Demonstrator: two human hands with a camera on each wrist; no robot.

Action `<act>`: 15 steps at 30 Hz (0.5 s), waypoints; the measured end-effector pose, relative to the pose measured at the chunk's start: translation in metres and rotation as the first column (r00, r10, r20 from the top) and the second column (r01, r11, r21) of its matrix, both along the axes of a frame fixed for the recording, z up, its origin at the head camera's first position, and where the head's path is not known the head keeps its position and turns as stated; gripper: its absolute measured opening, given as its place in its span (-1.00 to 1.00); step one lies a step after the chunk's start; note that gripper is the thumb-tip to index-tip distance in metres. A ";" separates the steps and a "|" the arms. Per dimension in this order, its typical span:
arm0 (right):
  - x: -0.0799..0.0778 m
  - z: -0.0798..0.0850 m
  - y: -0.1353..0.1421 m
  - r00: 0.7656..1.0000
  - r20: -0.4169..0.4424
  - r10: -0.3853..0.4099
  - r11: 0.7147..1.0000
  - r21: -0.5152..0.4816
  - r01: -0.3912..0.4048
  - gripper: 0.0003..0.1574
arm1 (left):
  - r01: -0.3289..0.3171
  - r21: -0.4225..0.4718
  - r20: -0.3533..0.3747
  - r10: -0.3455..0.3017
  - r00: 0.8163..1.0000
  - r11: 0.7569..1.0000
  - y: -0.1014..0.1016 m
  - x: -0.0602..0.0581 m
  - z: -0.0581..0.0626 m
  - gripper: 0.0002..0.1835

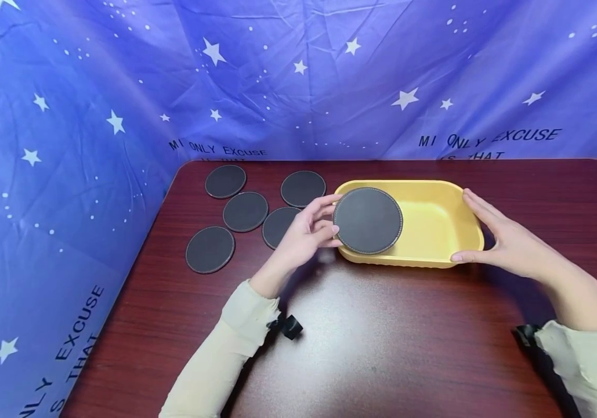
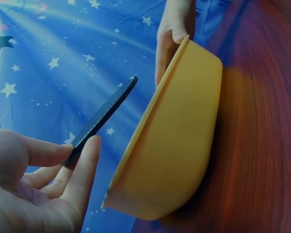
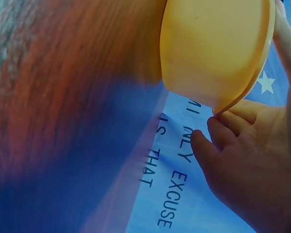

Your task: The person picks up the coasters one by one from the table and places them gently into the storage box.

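In the head view my left hand (image 1: 306,229) pinches the edge of a round black coaster (image 1: 368,220) with pale stitching round its border. The coaster is over the left part of a yellow plastic basin (image 1: 436,223). In the left wrist view the coaster (image 2: 104,114) is tilted and apart from the basin's rim, between the thumb and fingers. My right hand (image 1: 512,241) holds the basin's right end, with the thumb on the near rim and the fingers on the far rim. The right wrist view has fingertips (image 3: 220,128) touching the rim.
Several more black coasters lie flat to the left of the basin, among them one at the front left (image 1: 210,249) and one at the back (image 1: 303,188). The dark red table (image 1: 355,337) ends at a blue star-patterned cloth (image 1: 298,81) behind and on the left.
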State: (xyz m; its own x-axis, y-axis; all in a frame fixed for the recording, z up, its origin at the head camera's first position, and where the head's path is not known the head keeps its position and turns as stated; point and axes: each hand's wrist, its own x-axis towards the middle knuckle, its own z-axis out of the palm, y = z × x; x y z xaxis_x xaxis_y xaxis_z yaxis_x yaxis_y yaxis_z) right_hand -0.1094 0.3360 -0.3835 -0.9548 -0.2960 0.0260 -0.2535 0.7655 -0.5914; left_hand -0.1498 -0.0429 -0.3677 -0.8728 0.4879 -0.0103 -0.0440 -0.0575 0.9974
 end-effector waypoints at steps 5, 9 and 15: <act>0.000 0.000 0.000 1.000 -0.005 0.000 1.000 -0.008 0.000 0.43 | 0.007 0.010 0.014 -0.007 1.000 1.000 0.010 -0.003 -0.001 -0.37; 0.000 0.001 0.000 1.000 -0.011 0.003 1.000 -0.007 -0.003 0.43 | 0.009 0.002 0.020 -0.009 1.000 1.000 0.017 -0.005 -0.002 -0.36; 0.000 0.001 -0.001 1.000 -0.017 0.004 1.000 -0.020 -0.005 0.43 | 0.013 -0.028 -0.003 -0.013 1.000 1.000 0.029 -0.009 -0.002 -0.36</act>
State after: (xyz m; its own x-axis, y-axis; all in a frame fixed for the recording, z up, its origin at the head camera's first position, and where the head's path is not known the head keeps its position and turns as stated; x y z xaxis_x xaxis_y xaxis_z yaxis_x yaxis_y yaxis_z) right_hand -0.1091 0.3352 -0.3828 -0.9528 -0.2997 0.0477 -0.2669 0.7525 -0.6021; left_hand -0.1589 -0.0134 -0.3698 -0.8663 0.4991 -0.0208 -0.0410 -0.0295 0.9987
